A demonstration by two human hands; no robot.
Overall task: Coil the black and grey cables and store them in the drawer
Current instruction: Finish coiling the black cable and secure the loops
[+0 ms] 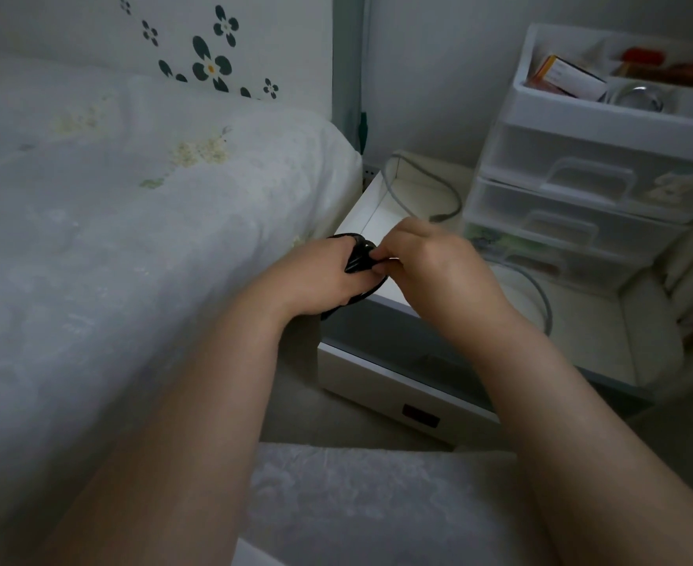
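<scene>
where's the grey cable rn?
The thin grey cable lies loose on the white nightstand top, right of the bed, curving in front of the translucent plastic drawer unit and behind the right hand.

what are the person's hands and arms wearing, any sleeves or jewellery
Nothing shows on them. The left hand and right hand are bare, without gloves, and no ring, watch or bracelet can be seen. Both forearms are uncovered all the way to the bottom edge of the picture, so no sleeve is in view.

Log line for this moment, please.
step: coiling | left hand: gripping coiled black cable | right hand: pinching same coil | grey cable: loose on nightstand | white drawer: open
</scene>
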